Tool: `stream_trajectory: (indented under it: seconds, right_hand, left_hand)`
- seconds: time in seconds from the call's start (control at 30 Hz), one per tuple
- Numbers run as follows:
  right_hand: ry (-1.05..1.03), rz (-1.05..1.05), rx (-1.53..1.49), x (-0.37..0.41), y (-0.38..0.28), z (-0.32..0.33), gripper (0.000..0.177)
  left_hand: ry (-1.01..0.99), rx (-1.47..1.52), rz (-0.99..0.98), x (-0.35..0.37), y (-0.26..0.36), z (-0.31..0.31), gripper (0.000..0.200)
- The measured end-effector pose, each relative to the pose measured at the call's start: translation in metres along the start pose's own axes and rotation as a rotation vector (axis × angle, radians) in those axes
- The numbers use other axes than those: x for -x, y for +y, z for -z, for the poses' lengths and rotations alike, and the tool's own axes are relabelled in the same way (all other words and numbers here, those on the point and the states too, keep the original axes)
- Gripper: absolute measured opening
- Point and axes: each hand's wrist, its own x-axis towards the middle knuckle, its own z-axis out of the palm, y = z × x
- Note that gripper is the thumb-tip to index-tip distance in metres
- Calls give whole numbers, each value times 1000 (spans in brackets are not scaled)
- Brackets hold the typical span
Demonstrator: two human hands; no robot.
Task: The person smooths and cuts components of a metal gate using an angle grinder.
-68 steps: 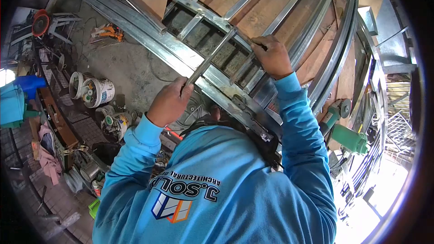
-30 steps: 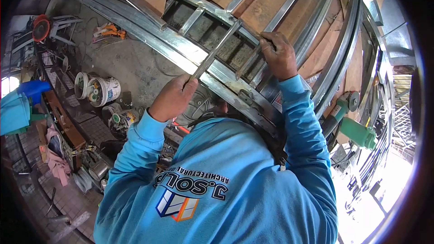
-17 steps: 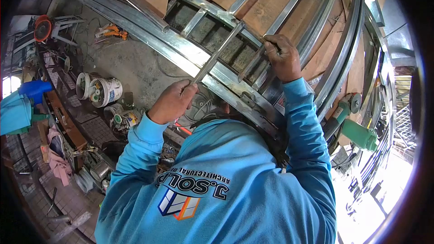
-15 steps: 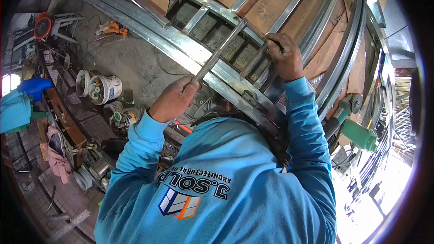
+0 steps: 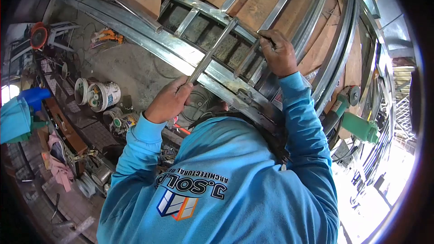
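My left hand (image 5: 171, 99) is closed round the lower end of a slim metal bar (image 5: 211, 50), which slants up and right across the frame rails. The bar's upper end lies at the edge of a shiny metal frame (image 5: 176, 47). My right hand (image 5: 277, 53) is closed, with thumb and fingers pinched together beside a short dark bar (image 5: 247, 58) at the frame's inner rail; what sits between the fingertips is too small to make out. A hinge-like metal fitting (image 5: 244, 95) is on the near rail.
Brown panels (image 5: 257, 9) lie behind the upper bars. An angle grinder (image 5: 346, 101) and a green bottle (image 5: 359, 127) are at the right. White buckets (image 5: 106, 96), an orange tool (image 5: 107, 36) and a blue cloth (image 5: 13, 117) are at the left.
The frame and the surroundings have shifted slightly left in view. Both hands have moved slightly left with them, and their grips look the same.
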Motion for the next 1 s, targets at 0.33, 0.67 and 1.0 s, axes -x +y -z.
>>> stream_trajectory:
  seconds: [0.33,0.67,1.0]
  right_hand:
    - [20,3,44,-2,0,-2,22]
    - [23,40,10,-1,5,-3,21]
    - [112,32,24,2,5,-9,19]
  left_hand:
    - [-3,19,9,-1,2,-1,27]
    - [-38,112,44,-8,6,2,35]
    - [-13,98,37,-10,6,0,38]
